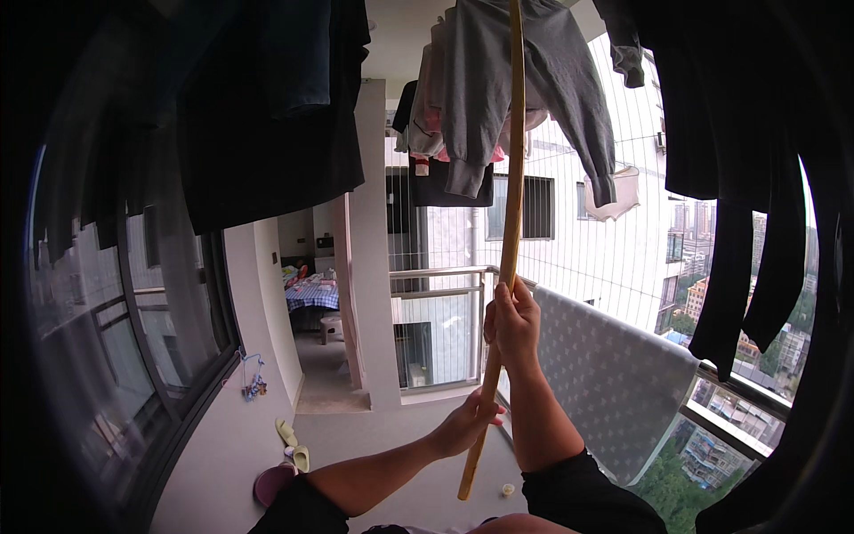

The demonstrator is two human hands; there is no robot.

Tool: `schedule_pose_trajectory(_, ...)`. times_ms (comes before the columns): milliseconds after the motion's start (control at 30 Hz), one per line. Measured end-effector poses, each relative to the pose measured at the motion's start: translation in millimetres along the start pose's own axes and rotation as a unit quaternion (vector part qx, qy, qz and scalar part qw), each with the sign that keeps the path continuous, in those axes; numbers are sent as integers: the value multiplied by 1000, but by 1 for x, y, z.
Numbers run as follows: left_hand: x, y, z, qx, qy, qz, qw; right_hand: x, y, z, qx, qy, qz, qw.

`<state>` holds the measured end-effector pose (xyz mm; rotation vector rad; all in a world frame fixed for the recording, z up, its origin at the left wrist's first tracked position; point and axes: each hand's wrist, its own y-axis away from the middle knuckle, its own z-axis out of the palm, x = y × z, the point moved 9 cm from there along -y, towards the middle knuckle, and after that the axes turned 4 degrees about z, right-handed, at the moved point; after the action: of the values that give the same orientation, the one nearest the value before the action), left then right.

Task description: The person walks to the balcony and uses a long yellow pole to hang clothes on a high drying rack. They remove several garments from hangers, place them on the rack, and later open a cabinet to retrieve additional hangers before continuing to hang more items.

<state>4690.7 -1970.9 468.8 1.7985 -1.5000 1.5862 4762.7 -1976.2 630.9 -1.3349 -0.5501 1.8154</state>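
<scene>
Both my hands grip a long wooden pole (514, 187) that runs upward and passes in front of a grey garment with cuffed ends (480, 100). My right hand (514, 320) is closed around it near railing height. Lower down, close to the pole's bottom end, my left hand (467, 424) holds it too. The pole's upper end is out of view past the top edge. Behind the grey garment hang pinkish clothes (427, 120) and a black piece (454, 187). A white pair of underpants (614, 193) hangs to the right of the grey cuff.
Dark clothes hang at left (280, 153) and right (720, 120). A grey patterned sheet (600, 374) drapes over the metal balcony railing (440, 272). Pale green slippers (293, 444) and a small cup (508, 490) are on the floor. Through a doorway stands a stool (331, 325).
</scene>
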Motion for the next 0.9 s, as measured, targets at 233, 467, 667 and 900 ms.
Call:
schedule_pose_trajectory(233, -18, -53, 33, 38, 95, 51, 993, -49, -70, -56, 62, 19, 0, 998)
schedule_pose_trajectory(467, -55, -47, 72, -1, 209, 51, 977, -54, -70, -64, 61, 79, 8, 995)
schedule_pose_trajectory(667, -88, -16, 76, -29, 208, 31, 977, -6, -45, -56, 53, 87, 40, 994)
schedule_pose_trajectory(900, -67, -39, 44, 8, 185, 65, 981, -13, -81, -45, 42, 108, 16, 993)
